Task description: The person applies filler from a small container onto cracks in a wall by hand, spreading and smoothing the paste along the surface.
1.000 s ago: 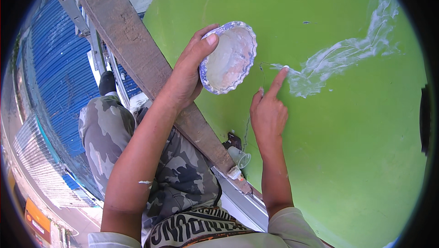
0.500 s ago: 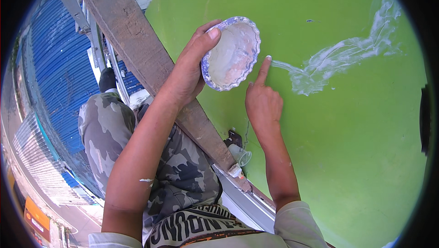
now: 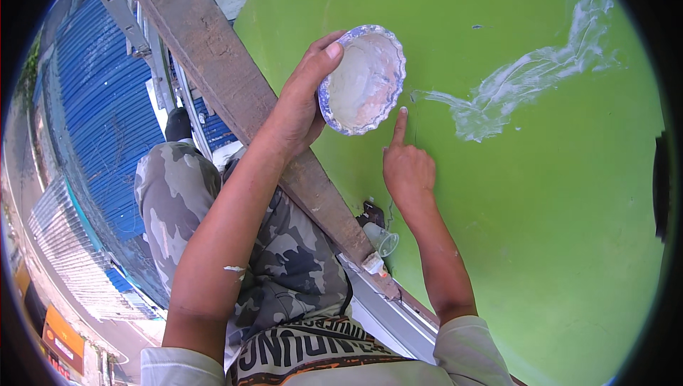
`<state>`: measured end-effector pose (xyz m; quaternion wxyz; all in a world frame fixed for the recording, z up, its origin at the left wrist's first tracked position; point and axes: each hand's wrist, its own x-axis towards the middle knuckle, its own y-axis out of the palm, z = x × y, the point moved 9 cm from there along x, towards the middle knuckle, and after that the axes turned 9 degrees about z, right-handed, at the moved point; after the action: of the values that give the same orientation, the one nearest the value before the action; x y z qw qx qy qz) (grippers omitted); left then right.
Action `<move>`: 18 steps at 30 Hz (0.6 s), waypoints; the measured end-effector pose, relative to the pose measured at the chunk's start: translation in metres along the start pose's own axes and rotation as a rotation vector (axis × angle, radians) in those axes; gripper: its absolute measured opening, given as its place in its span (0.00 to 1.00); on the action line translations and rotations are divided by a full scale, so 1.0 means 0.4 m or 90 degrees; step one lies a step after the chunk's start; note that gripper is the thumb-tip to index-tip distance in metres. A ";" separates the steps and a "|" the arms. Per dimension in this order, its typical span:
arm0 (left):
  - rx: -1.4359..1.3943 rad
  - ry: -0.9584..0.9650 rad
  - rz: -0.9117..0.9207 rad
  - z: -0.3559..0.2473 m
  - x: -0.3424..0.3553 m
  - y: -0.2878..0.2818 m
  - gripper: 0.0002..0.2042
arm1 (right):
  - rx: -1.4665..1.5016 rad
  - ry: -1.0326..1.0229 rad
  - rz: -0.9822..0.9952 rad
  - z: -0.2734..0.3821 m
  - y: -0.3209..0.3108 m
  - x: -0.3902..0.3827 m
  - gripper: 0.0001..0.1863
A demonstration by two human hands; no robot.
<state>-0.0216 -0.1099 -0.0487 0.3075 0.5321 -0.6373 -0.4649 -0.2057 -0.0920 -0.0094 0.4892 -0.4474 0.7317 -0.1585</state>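
The left hand (image 3: 302, 105) clasped a scallop-rimmed, purple-and-white bowl (image 3: 380, 94) coated inside with pale paste, beside the green painted wall (image 3: 541, 208). Apart from it, the right hand (image 3: 410, 172) pointed its white-tipped index finger, other fingers curled; whether they held anything couldn't be told. A jagged white paste band (image 3: 512, 87) was already smeared on; the thin dark crack (image 3: 390, 209) lower down lay uncoated, near a clear plastic cup (image 3: 388, 244).

Bowl (image 3: 370, 29): violet-blue rim mottled with white; interior off-white and pale pink. Wall (image 3: 541, 208): bright green, carrying a streaky white smear (image 3: 516, 87). Trousers (image 3: 302, 261): grey camouflage. Shirt (image 3: 313, 350): white, with black lettering and orange at the front. Plank (image 3: 213, 55): dull brown. Roof (image 3: 99, 101): ribbed blue.
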 end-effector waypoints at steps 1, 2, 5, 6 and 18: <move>-0.005 0.012 0.008 0.001 0.005 0.007 0.42 | 0.031 -0.037 0.000 0.015 0.011 -0.018 0.39; -0.009 0.024 0.015 0.001 0.010 0.013 0.43 | 0.062 -0.077 0.001 0.032 0.023 -0.037 0.36; 0.030 0.048 0.030 -0.009 0.008 0.019 0.45 | 0.349 -0.161 -0.036 0.069 0.045 -0.087 0.31; 0.043 0.049 0.033 -0.011 0.007 0.032 0.45 | 0.357 -0.188 -0.035 0.098 0.070 -0.108 0.31; 0.214 0.060 -0.058 -0.254 -0.076 -0.001 0.38 | 0.669 -0.234 -0.159 0.205 0.119 -0.203 0.33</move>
<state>0.0762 -0.1075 -0.0076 0.2227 0.6254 -0.6662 -0.3398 -0.1494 0.0168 -0.0332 0.7428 -0.2476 0.3992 -0.4771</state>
